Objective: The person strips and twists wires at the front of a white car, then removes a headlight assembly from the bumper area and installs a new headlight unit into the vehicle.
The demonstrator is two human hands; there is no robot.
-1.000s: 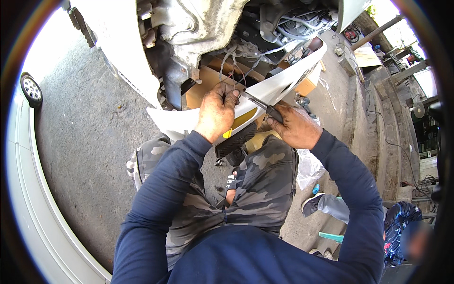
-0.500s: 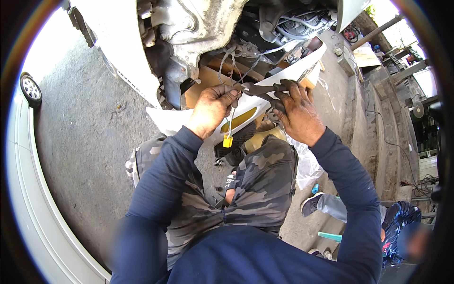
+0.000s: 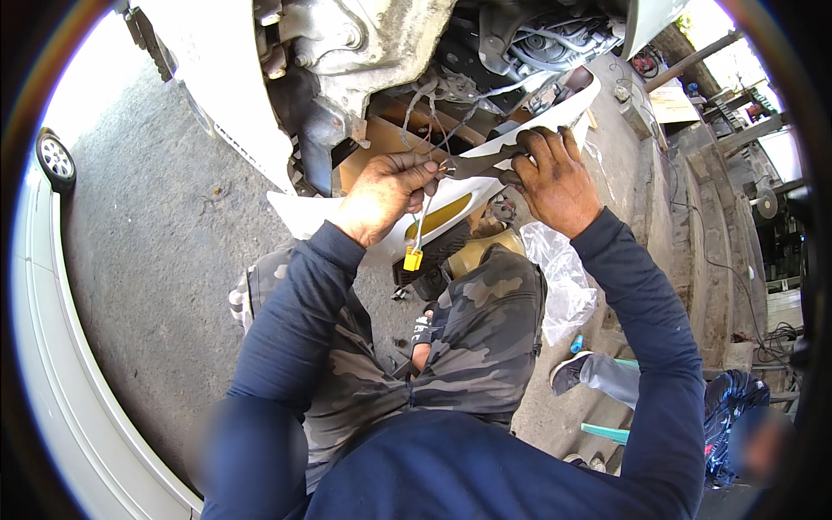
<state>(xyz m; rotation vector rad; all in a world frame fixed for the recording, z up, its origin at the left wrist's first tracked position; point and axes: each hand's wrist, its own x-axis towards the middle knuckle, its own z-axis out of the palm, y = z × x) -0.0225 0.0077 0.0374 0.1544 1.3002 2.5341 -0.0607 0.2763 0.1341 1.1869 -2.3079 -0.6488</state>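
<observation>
Left hand point(image 3: 387, 195) pinches wires point(image 3: 446, 168) — a yellow plug point(image 3: 413, 259) dangling below — while the right hand point(image 3: 557, 179) grips dark pliers point(image 3: 485, 162) (tip near the wire ends) over a white bumper point(image 3: 303, 215).

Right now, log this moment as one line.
left hand: pinching wires | right hand: gripping dark tool, tip near wires | yellow connector: hanging below left hand
</observation>
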